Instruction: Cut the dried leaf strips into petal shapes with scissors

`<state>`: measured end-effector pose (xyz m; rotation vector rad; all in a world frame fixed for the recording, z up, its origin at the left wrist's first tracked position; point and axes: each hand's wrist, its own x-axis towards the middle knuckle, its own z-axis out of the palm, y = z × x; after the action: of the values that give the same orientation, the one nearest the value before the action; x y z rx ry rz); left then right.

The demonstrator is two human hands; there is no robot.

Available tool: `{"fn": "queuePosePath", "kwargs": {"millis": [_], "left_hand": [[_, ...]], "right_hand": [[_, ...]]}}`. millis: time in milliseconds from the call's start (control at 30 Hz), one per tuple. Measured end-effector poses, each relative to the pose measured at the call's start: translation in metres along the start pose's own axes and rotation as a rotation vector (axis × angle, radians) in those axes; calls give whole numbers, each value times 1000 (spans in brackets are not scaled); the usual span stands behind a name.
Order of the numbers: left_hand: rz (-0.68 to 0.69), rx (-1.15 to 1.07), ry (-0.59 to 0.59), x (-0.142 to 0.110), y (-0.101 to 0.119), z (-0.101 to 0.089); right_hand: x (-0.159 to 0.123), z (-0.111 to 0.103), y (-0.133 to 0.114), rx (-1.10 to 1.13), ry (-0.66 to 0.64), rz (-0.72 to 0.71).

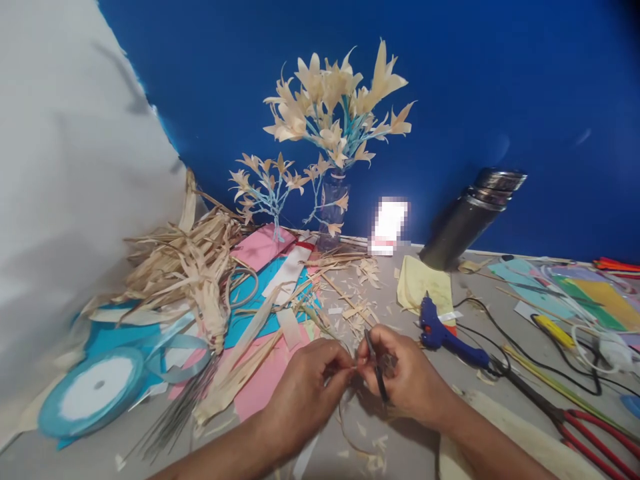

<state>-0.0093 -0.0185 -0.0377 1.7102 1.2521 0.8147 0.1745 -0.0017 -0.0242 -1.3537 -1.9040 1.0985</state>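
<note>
Meeting over the littered counter [367, 427], both hands are nearly closed: the left hand [316, 379] pinches something too small for me to name, and the right hand [397, 370] holds dark-bladed scissors [376, 367] beside it. The blue glue gun [453, 339] lies right of them; pale flowers [336, 100] stand behind.

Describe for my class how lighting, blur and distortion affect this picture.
Head view, centre: a glaring, pixelated patch hides detail; head view, left: soft shadows on the pale wall; head view, right: the flask leans outward, probably wide-angle stretch; head view, front: what the left hand pinches is too indistinct to name.
</note>
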Motion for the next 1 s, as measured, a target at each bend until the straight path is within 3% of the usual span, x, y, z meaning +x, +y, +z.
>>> {"fn": "queuePosePath", "kwargs": {"millis": [267, 633, 833, 1000], "left_hand": [[-112, -168, 0, 3, 6, 0], [90, -149, -59, 3, 7, -6], [56, -127, -40, 1, 5, -2], [65, -96, -49, 1, 3, 0]], "right_hand": [[0, 4, 2, 124, -5, 46], [-1, 4, 1, 189, 44, 27], [-1, 3, -6, 242, 30, 53], [-2, 0, -9, 302, -77, 95]]}}
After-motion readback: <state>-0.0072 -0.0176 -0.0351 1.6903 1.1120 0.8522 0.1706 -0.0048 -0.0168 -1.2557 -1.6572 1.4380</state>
